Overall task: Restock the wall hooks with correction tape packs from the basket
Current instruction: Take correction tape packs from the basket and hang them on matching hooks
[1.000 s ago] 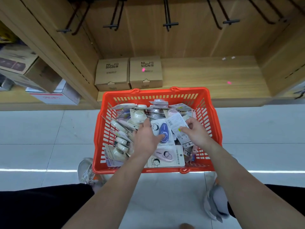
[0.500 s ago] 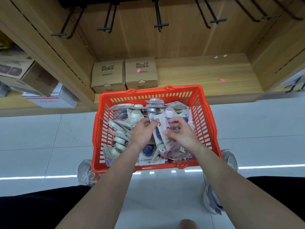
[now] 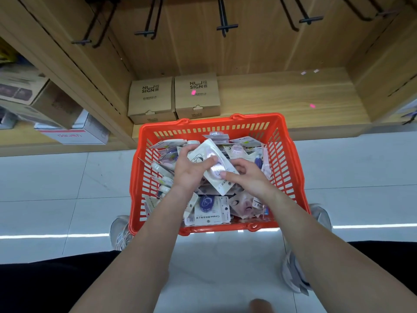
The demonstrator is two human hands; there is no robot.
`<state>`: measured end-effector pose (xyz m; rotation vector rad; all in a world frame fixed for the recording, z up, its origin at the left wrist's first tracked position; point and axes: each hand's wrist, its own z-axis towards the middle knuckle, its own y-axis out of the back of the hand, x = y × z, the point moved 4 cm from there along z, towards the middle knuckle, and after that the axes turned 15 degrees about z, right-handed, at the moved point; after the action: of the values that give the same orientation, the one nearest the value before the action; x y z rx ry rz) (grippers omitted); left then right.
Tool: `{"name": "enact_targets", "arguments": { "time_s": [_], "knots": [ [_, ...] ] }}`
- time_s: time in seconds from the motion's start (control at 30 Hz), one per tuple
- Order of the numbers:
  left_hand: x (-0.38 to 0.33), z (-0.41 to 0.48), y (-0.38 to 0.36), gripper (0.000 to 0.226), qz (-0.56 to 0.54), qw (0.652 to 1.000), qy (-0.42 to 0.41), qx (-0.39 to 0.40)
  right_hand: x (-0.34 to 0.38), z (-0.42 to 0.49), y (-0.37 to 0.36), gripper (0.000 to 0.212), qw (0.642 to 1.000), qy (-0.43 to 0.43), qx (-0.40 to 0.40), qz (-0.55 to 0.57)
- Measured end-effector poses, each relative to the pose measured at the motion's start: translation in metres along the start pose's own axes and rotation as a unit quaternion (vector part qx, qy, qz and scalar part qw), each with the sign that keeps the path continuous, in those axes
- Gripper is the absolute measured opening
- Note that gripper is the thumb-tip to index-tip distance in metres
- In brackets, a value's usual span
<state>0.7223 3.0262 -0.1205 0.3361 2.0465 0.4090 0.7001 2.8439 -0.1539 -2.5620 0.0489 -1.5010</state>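
Observation:
An orange plastic basket (image 3: 291, 168) stands on the floor in front of me, filled with several carded correction tape packs. Both hands are inside it, over the pile. My left hand (image 3: 191, 175) grips the left side of a white pack with a pink tape (image 3: 214, 163), thumb across its face. My right hand (image 3: 250, 179) pinches the same pack's lower right edge. The pack is tilted and lifted above the others. A purple pack (image 3: 206, 204) lies near the front wall. Black wall hooks (image 3: 225, 26) stick out bare from the wooden panel above.
Two brown NUSIGN cartons (image 3: 173, 98) sit on the low wooden shelf behind the basket. More boxes (image 3: 56, 118) fill the shelf bay at the left. White tiled floor surrounds the basket; my shoes (image 3: 121, 231) flank its near corners.
Both hands sorted through the pile, then came together on one pink pack and lifted it above the rest. The camera has moved closer to the basket.

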Motion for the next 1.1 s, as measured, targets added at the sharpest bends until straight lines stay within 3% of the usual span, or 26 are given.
{"name": "enact_targets", "arguments": {
  "time_s": [0.17, 0.3, 0.4, 0.5, 0.6, 0.73, 0.83, 0.93, 1.0, 1.1],
  "knots": [
    [-0.003, -0.008, 0.021, 0.06, 0.019, 1.0, -0.007, 0.018, 0.02, -0.003, -0.001, 0.054, 0.995, 0.024, -0.04, 0.085],
    [-0.003, -0.016, 0.025, 0.058, 0.143, 0.987, -0.025, 0.072, 0.025, -0.01, 0.004, 0.056, 0.992, 0.046, -0.035, 0.116],
    [-0.004, -0.024, 0.02, 0.042, 0.199, 0.969, -0.057, 0.137, 0.029, -0.012, 0.006, 0.054, 0.996, 0.058, 0.007, 0.065],
    [0.002, -0.028, 0.011, 0.051, 0.23, 0.954, -0.059, 0.183, 0.03, -0.012, 0.005, 0.056, 0.996, 0.071, 0.04, -0.033],
    [0.009, -0.027, 0.007, 0.054, 0.243, 0.954, -0.068, 0.163, 0.03, -0.012, 0.009, 0.046, 0.994, 0.081, 0.029, -0.072],
    [0.017, -0.018, 0.018, 0.048, 0.187, 0.978, -0.033, 0.091, 0.005, -0.012, 0.043, 0.032, 0.989, 0.032, -0.017, -0.143],
    [0.017, -0.013, 0.016, 0.045, 0.154, 0.985, -0.021, 0.075, -0.023, -0.013, 0.051, 0.041, 0.972, -0.038, 0.02, -0.233],
    [0.017, -0.01, 0.012, 0.043, 0.147, 0.986, -0.024, 0.069, -0.035, -0.014, 0.046, 0.041, 0.938, -0.043, 0.027, -0.343],
    [0.018, -0.009, 0.012, 0.046, 0.137, 0.988, -0.024, 0.07, -0.034, -0.012, 0.046, 0.034, 0.938, -0.031, 0.027, -0.345],
    [0.014, -0.006, 0.015, 0.049, 0.112, 0.991, -0.018, 0.065, -0.018, -0.011, 0.05, 0.035, 0.964, -0.028, 0.038, -0.262]
  ]
}}
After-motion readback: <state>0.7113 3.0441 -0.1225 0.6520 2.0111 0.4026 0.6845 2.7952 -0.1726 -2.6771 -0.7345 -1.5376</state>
